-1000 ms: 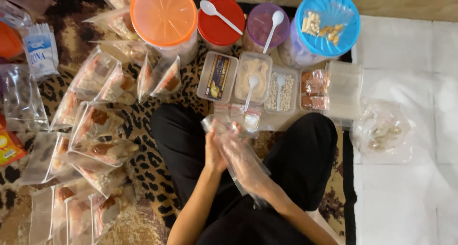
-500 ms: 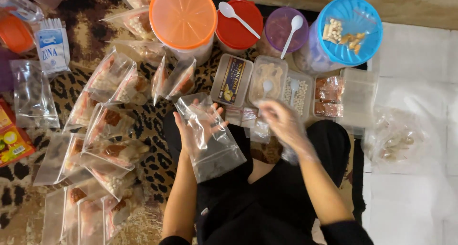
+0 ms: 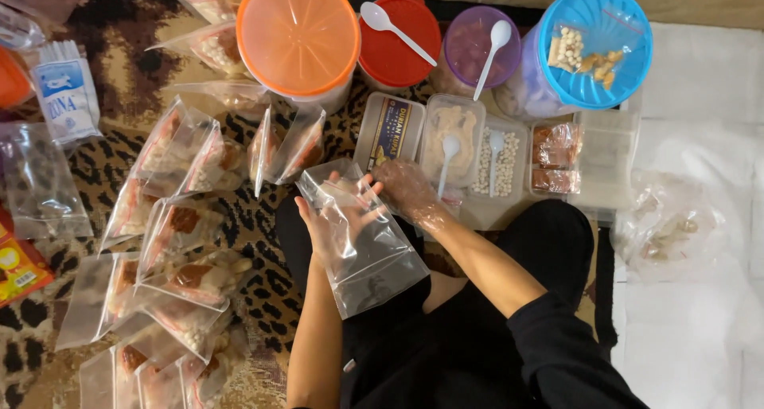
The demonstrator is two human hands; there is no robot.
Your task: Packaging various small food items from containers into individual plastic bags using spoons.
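My left hand (image 3: 330, 218) holds a clear, empty zip bag (image 3: 366, 246) flat against its palm over my lap. My right hand (image 3: 407, 188), covered by a thin clear plastic glove, rests at the bag's upper right edge, fingers curled near its mouth. Just beyond the hands sit small open boxes: a labelled packet box (image 3: 387, 130), a tub of beige powder (image 3: 450, 134) with a white spoon (image 3: 446, 156), and a tub of small white balls (image 3: 500, 164).
Round tubs stand at the back with orange (image 3: 296, 33), red (image 3: 398, 29), purple (image 3: 482, 44) and blue (image 3: 595, 44) lids. Several filled zip bags (image 3: 179, 226) lie on the leopard-print rug to the left. A crumpled clear bag (image 3: 668, 230) lies on the white floor, right.
My left hand has taken a clear zip bag and raised it. My gloved right hand reached out toward the powder tub, then came back to the bag's mouth.
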